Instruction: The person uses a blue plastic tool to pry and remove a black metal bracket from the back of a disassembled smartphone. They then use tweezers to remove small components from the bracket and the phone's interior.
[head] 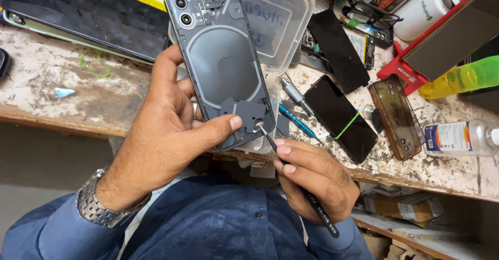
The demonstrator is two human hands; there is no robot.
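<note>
Left hand [166, 135] wrapped around opened grey phone [221, 65], back cover off, camera end pointing away, held tilted over the near edge of the workbench [62, 78]. Fingers behind the phone body along its left side, mostly hidden; thumb [221, 127] laid across the lower front, tip pressing a small dark cover plate [244, 114] near the bottom end. Grip closed on the phone. Metal watch [96, 200] on that wrist, ring on one finger.

Right hand [312, 174] just below the phone's bottom right corner, pinched shut on a thin black screwdriver [299, 179]. Fingertips bunched on the shaft close to the tip end; handle running out past the palm toward lower right. Tip [258, 127] touching a screw spot on the plate, just right of the left thumbnail.

Behind the phone: clear plastic box [280, 21], touching or overlapped by phone's upper half. Right of it on the bench: two loose black screens [338, 52] [343, 117], brownish phone case [397, 117], blue-handled tool [296, 120], clear bottle [460, 138] lying on its side, yellow-green bottle [468, 75]. Large dark panel [83, 15] at upper left.
</note>
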